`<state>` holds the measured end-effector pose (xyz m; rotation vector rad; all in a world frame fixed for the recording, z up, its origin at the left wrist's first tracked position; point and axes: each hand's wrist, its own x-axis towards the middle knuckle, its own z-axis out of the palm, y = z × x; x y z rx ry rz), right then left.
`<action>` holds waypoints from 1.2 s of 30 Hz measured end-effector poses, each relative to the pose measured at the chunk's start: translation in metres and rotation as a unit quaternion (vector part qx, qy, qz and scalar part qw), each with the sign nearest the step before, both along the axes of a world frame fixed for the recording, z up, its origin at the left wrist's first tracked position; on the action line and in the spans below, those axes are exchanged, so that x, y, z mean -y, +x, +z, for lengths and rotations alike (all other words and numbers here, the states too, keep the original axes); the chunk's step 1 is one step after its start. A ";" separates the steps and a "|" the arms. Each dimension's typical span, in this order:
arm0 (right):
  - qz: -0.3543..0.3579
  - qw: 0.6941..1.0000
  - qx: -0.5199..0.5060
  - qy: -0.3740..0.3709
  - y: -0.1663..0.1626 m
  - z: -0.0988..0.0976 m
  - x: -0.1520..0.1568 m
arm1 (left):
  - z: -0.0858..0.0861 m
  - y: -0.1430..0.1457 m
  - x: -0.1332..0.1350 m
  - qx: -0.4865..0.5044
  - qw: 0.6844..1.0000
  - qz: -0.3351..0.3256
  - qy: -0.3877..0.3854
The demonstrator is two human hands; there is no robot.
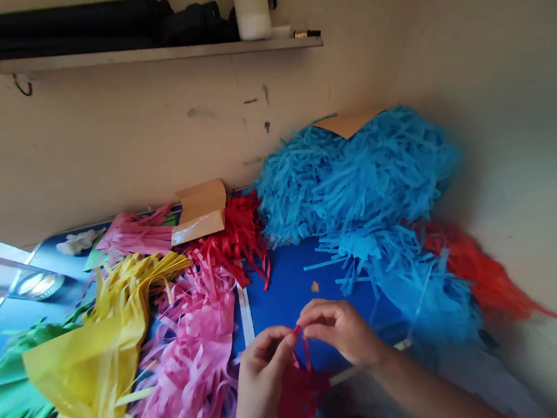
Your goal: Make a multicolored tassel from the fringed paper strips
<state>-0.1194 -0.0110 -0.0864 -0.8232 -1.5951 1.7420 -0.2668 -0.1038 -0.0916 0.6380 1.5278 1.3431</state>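
Observation:
Low in the middle of the view, my left hand [268,361] and my right hand [345,329] meet fingertip to fingertip. Both pinch the top end of a red tissue-paper tassel [295,405]. Its red strips hang down below my fingers, partly behind my left hand. Pink fringed tissue paper [187,380] lies just left of my left hand. Beyond my right hand is a large heap of blue fringed tissue paper [359,173], with more strips trailing toward my wrist. A bit of blue paper also shows under the red tassel.
Yellow fringed paper [90,365] and green fringed paper [14,407] lie at the left on the blue table [286,275]. A clear glass [19,275] lies near the left edge. Brown card [202,204] rests on red fringe [241,233]. Above, a wall shelf [140,54] holds dark items.

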 end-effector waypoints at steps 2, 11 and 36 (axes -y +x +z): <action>-0.027 0.998 -0.021 -0.058 0.004 -0.005 0.006 | 0.005 0.004 -0.002 -0.058 0.998 -0.028 0.016; -0.048 0.996 0.023 -0.071 0.018 0.002 0.013 | 0.021 0.009 -0.003 -0.359 0.912 -0.088 0.178; -0.048 0.987 0.066 0.140 0.027 -0.004 0.028 | 0.014 0.018 0.007 -0.398 0.897 -0.106 0.163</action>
